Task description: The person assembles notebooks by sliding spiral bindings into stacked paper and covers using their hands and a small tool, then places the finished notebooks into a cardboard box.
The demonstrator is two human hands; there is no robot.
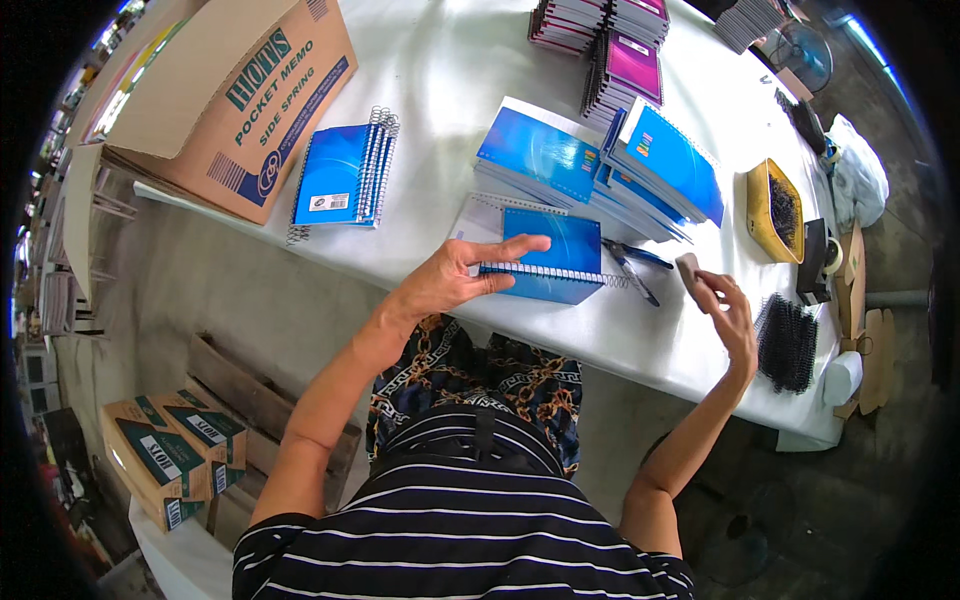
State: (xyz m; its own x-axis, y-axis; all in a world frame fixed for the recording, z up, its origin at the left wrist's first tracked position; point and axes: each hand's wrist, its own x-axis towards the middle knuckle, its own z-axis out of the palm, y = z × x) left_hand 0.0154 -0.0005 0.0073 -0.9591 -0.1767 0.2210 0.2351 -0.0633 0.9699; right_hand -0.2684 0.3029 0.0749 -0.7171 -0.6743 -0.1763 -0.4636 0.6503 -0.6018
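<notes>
At the table's near edge, my left hand (455, 272) grips the left end of a blue spiral notebook (552, 240), with its fingers on either side of the bound edge. A wire coil runs along that edge, and its loose end (616, 281) sticks out to the right. My right hand (730, 315) is raised to the right of the notebook, apart from it, and pinches a small grey-brown block (687, 272) whose kind I cannot make out. Between the notebook and that hand lie a pair of pliers (640, 256) with dark handles and a pen-like tool (640, 284).
Blue covered pads (540, 150) and a blue stack (665, 160) stand behind the notebook. Purple notebooks (625, 75) sit farther back. Coiled blue notebooks (345, 175) lie beside a cardboard box (250, 110). Rightward are a yellow tray (757, 212) of dark bits and black coils (788, 345).
</notes>
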